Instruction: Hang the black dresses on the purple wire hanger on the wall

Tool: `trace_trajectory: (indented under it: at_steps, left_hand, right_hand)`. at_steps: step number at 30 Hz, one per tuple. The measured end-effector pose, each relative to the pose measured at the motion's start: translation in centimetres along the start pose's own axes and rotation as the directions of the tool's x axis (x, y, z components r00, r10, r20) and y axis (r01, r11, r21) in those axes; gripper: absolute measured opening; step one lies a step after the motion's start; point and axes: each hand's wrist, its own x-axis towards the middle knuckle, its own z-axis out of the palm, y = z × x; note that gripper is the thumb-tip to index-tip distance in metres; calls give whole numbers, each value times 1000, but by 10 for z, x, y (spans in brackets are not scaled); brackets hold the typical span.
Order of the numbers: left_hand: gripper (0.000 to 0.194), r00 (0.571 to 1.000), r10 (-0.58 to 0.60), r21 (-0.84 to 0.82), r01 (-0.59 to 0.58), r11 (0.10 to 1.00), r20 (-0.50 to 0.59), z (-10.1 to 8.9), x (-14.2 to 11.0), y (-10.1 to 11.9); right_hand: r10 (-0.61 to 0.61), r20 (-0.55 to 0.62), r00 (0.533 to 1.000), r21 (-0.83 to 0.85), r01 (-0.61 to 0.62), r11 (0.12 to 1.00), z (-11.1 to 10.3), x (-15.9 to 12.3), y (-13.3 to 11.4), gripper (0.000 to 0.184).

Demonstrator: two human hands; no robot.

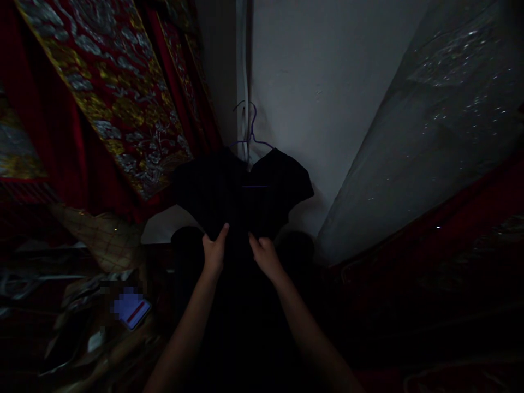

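Note:
A black short-sleeved garment (282, 174) hangs on a thin purple wire hanger (252, 128) in the middle of the head view. My left hand (215, 251) is closed on the garment's front, thumb pointing up. Level with it, my right hand (262, 251) grips the cloth on the other side, thumb toward the middle. Both hands are below the neckline, a small gap apart. It is dark, so the fingers behind the cloth and the garment's lower part cannot be made out.
Behind the hanger, a white pipe (241, 54) runs up the pale wall (319, 82). Red cloth with gold and silver embroidery (123, 103) hangs at left. Shiny clear plastic sheeting (434, 109) covers the right side. Lower left, a lit phone (137, 315) lies among dim clutter.

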Motion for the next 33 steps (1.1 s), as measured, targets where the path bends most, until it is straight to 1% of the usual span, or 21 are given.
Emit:
trace_trajectory:
  at_steps: [2, 5, 8, 11, 13, 16, 19, 21, 22, 24, 25, 26, 27, 28, 29, 30, 31, 32, 33]
  left_hand:
    - [42, 998, 43, 29, -41, 999, -45, -2, -2, -3]
    - [41, 996, 79, 74, -75, 994, -50, -3, -8, -4]
    - [43, 995, 91, 116, -86, 989, -37, -2, -12, -3]
    - [47, 994, 98, 138, -92, 986, -37, -2, -14, 0]
    - [47, 994, 107, 140, -101, 985, -34, -2, -15, 1]
    - [42, 991, 132, 155, -127, 980, -26, -1, -16, 2]
    - [42, 980, 197, 195, -190, 962, -15, -1, -19, 2]
    - [55, 951, 308, 268, -290, 919, -27, -4, -22, 0]
    - [66, 923, 384, 328, -353, 876, -32, -5, -24, -1]
    - [85, 852, 523, 467, -463, 753, 1, -8, -28, -6]
    - [89, 825, 562, 528, -503, 684, 58, -9, -29, -10]
    - [85, 809, 570, 570, -538, 621, 142, -9, -29, -14]
    - [75, 802, 548, 587, -569, 576, 240, -9, -29, -18]
    - [61, 796, 505, 580, -595, 557, 332, -8, -28, -22]
    - [44, 791, 455, 559, -611, 560, 410, -6, -27, -25]
    - [29, 786, 412, 533, -616, 580, 461, -5, -26, -28]
    - [16, 782, 387, 505, -615, 606, 488, -3, -24, -30]
    - [9, 780, 378, 480, -612, 629, 499, -2, -23, -31]
    - [7, 778, 381, 460, -611, 644, 500, -1, -22, -33]
  right_hand:
    - [27, 41, 999, -32, -26, 999, -10, 1, 0, 64]
    - [-8, 93, 996, 47, 3, 999, -18, 1, -1, 65]
    - [-56, 84, 995, 156, 42, 987, -16, -1, -2, 62]
    - [-75, 74, 994, 192, 60, 980, -14, -1, -3, 55]
    - [-60, 94, 994, 216, 38, 976, -13, -1, -3, 52]
    - [-50, 134, 990, 273, 12, 962, -13, -2, -4, 54]
    - [-28, 148, 989, 343, -24, 939, -15, -4, -5, 54]
    - [-4, 149, 989, 394, -55, 917, -16, -4, -7, 49]
    - [-3, 143, 990, 412, -57, 909, -17, -4, -8, 46]
    - [-23, 122, 992, 418, -30, 908, -17, -2, -12, 40]
    - [-42, 116, 992, 404, -9, 915, -16, -1, -14, 37]
    - [-59, 122, 991, 384, 8, 923, -15, 0, -15, 34]
    - [-70, 140, 988, 362, 15, 932, -13, 0, -17, 31]
    - [-67, 172, 983, 339, 5, 941, -11, 0, -19, 29]
    - [-53, 209, 976, 320, -18, 947, -10, 1, -21, 29]
    - [-31, 247, 969, 306, -47, 951, -10, 2, -24, 29]
    - [-7, 279, 960, 296, -79, 952, -10, 4, -29, 29]
    - [18, 300, 954, 290, -109, 951, -13, 8, -35, 29]
    - [38, 309, 950, 291, -132, 948, -16, 13, -45, 29]
